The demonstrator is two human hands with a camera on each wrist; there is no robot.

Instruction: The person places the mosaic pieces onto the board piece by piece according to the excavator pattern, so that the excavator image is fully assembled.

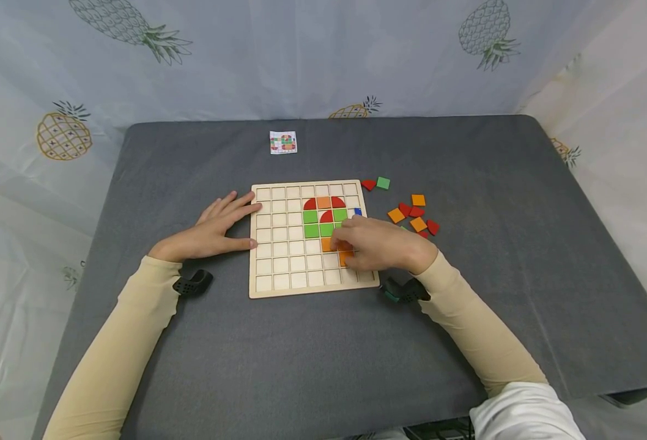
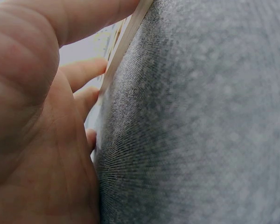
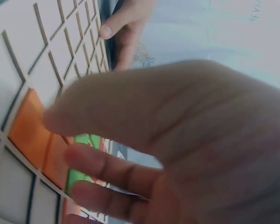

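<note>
A wooden grid board (image 1: 279, 291) lies flat on the table. Its filled cells hold red rounded pieces (image 1: 309, 204), green squares (image 1: 310, 231) and orange squares (image 1: 328, 245). On the board's left edge rests my left hand (image 1: 213, 229), its fingers spread and fairly straight. Over the right part of the board is my right hand (image 1: 386, 244). In the right wrist view its thumb touches an orange square (image 3: 28, 128) lying in a cell, and its other fingertips are close to the neighbouring orange piece. The hand partly covers the cells beneath it.
Right of the board lie loose pieces: orange squares (image 1: 418, 200), red pieces (image 1: 433, 227) and a green square (image 1: 383, 183). A blue piece (image 1: 358, 211) shows near the board's right edge. A small pattern card (image 1: 283, 142) lies behind the board on the grey tablecloth (image 1: 279, 366).
</note>
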